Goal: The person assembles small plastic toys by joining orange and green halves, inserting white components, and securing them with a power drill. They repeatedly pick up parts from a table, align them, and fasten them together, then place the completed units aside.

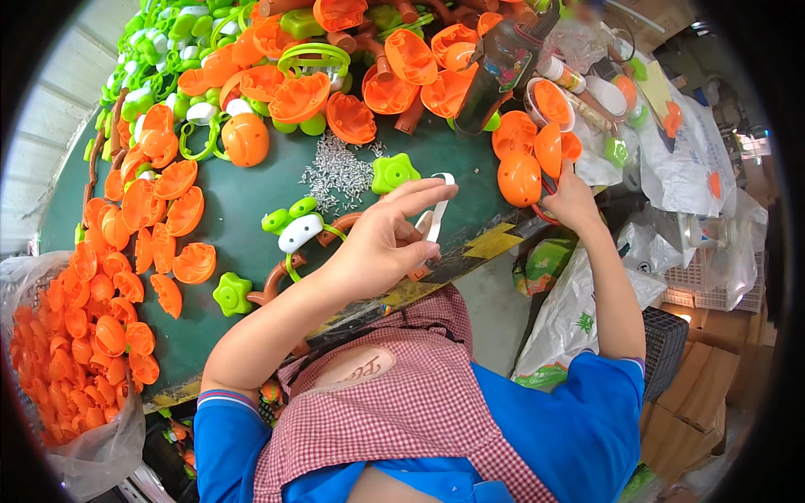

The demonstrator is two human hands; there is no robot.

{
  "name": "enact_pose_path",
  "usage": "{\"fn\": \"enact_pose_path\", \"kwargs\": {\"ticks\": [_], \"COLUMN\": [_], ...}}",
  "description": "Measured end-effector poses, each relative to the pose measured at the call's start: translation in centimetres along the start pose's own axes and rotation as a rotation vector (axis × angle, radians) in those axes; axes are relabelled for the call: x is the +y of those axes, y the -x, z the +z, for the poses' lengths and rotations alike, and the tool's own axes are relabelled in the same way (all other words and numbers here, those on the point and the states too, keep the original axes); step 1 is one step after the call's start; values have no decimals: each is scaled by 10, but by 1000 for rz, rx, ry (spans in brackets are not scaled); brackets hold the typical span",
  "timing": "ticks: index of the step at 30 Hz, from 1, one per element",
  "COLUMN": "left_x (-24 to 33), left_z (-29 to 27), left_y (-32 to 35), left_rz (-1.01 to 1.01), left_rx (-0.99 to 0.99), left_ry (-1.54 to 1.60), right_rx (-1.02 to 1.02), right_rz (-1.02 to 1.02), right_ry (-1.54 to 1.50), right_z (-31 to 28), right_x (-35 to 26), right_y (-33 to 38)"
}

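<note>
The widest free room is a bare stretch of the dark green tabletop (243, 193) left of the frame's centre, between the loose orange plastic half-shells (142, 210) at the left and a scattered heap of small silver screws (335, 174). Another bare strip opens right of centre, between a lime-green star-shaped plastic piece (394, 173) and a cluster of rounded orange shells (518, 179), with the right hand (572, 201) just beside it. At the centre, the left hand (377, 243) and its thin white band (436, 222) obstruct the near edge; heaped orange shells (387, 90) bar the upper centre.
</note>
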State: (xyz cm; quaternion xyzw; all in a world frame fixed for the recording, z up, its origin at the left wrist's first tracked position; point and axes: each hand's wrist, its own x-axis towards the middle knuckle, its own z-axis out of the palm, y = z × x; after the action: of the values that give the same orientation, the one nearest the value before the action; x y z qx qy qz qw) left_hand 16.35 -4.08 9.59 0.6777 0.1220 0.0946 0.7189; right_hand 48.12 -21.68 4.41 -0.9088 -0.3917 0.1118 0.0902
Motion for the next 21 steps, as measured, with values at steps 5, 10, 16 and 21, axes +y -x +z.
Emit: {"fn": "enact_pose_path", "kwargs": {"ticks": [5, 10, 16, 21], "left_x": [-4, -9, -13, -10], "left_z": [0, 0, -2, -4], "left_y": [-8, -12, -15, -18], "left_rz": [-4, 8, 54, 63], "left_rx": [-42, -38, -30, -67], "left_ry": [30, 29, -65, -26], "right_rx": [-428, -541, -410, -484], "right_rz": [120, 366, 305, -163], "right_ry": [-524, -782, -715, -618], "right_z": [-44, -62, -42, -37], "right_x": [15, 19, -2, -42], "right_y": [15, 50, 88, 108]}}
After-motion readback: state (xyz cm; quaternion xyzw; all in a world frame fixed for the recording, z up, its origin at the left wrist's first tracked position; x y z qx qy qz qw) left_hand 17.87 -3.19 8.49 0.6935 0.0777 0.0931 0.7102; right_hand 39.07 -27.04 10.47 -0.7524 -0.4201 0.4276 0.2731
